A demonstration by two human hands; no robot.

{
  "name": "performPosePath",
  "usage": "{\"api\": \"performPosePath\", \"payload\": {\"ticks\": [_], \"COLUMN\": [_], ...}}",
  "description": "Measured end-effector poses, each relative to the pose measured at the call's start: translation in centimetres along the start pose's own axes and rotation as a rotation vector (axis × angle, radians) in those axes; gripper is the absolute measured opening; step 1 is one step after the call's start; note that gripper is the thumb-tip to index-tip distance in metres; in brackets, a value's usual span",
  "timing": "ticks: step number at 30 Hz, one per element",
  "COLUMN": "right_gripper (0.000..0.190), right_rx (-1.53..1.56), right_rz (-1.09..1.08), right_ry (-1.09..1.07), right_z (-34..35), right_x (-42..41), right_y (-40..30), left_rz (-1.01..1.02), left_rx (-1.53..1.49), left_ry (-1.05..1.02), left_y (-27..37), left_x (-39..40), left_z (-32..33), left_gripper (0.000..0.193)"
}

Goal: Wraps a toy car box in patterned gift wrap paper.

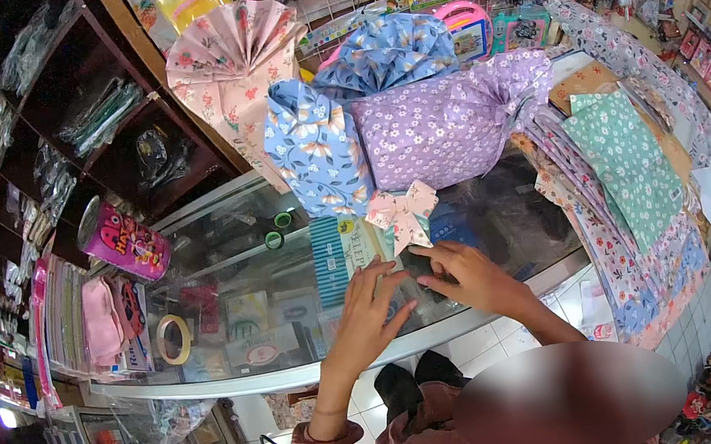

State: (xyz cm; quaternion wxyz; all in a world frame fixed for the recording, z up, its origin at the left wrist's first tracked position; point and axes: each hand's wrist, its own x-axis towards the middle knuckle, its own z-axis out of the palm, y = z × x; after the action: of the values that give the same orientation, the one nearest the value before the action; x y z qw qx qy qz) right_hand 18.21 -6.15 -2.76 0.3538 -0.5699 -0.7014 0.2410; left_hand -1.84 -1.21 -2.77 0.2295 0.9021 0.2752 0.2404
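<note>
On the glass display counter point(246, 364), my left hand point(370, 307) is spread, its fingertips just below a pink floral paper bow point(403, 212). My right hand point(470, 274) is beside the bow's lower tails, fingers apart; whether a fingertip touches a tail I cannot tell. Neither hand holds anything. Behind the bow lies a purple daisy-print wrapped parcel point(431, 131), with a blue floral wrapped parcel point(319, 152) against its left end. Farther back are a pink floral parcel with a pleated fan top point(234, 69) and a blue pleated paper fan point(390, 49).
Sheets of patterned wrapping paper point(631, 165) are piled at the right. A roll of tape point(174, 339) and a pink tin point(124, 242) sit at the left. Small green tape rolls point(274, 239) appear near the middle. Dark shelves point(113, 119) rise at the left.
</note>
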Motion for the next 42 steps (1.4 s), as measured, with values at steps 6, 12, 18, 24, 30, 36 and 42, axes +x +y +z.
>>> {"api": "performPosePath", "payload": {"ticks": [6,12,18,24,30,36,42], "right_gripper": [0.042,0.037,0.036,0.043,0.050,0.053,0.054], "right_rx": [-0.112,-0.164,0.103,0.044,0.104,0.057,0.054], "right_rz": [0.055,0.053,0.057,-0.221,-0.258,-0.382,-0.317], "right_ry": [0.099,-0.073,-0.057,0.016,-0.160,-0.224,-0.353], "right_z": [1.2,1.9,4.0,7.7,14.9,21.8,25.2], "right_x": [-0.1,-1.0,-1.2,2.4,5.6,9.2,11.5], "right_y": [-0.5,-2.2,-4.7,-7.7,-13.4,-18.9,-22.3], "left_rz": [0.024,0.048,0.084,-0.043,-0.175,-0.168,-0.284], "left_rx": [0.022,0.059,-0.041,-0.122,-0.054,0.087,0.322], "left_ry": [0.003,0.087,0.171,0.324,0.402,0.490,0.981], "left_y": [-0.1,-0.3,-0.2,-0.9,-4.3,-8.3,-13.1], "left_x": [-0.4,-0.6,-0.8,-5.0,-12.1,-18.6,-23.7], "left_z": [0.2,0.2,-0.8,-5.0,-10.9,-17.7,-21.2], "left_gripper": [0.036,0.029,0.026,0.037,0.040,0.036,0.052]}}
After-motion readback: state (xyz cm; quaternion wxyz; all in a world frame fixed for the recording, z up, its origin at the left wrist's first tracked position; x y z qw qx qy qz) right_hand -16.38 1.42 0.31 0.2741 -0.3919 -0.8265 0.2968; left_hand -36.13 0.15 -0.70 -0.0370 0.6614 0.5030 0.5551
